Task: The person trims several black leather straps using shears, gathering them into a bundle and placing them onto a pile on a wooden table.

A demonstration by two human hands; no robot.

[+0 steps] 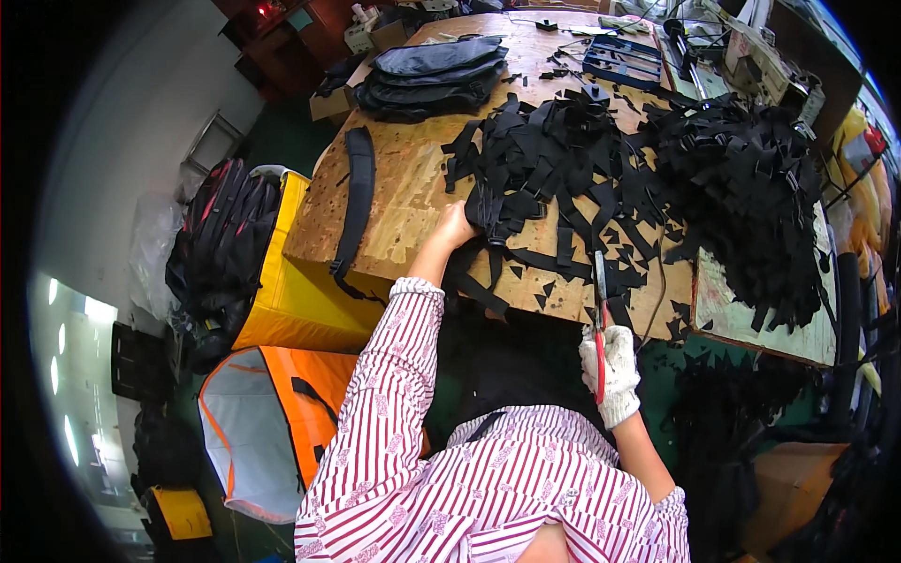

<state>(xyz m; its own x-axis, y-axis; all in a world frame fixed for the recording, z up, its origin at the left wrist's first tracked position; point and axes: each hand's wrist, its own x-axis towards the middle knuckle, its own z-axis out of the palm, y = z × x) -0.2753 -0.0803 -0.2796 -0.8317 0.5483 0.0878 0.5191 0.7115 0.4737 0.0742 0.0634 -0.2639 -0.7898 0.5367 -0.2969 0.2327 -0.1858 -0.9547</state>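
Note:
My left hand (453, 225) is closed on black webbing straps (483, 211) at the near left side of a loose pile of straps (530, 150) on the worn wooden table (413, 169). Lower right, my right hand (610, 371), in a white knitted glove, grips red-handled scissors (601, 333) whose long metal blades point up toward the pile, over the table's front edge. Small black offcuts lie around the blades. A padded black shoulder strap (357, 202) lies left of my left hand.
Folded black fabric (427, 75) and a blue plastic tray (619, 61) sit at the back. A denser strap heap (741, 197) covers the right side. A yellow container (277, 300) holding black bags stands left, an orange bag (291, 394) below it, a cardboard box (788, 488) lower right.

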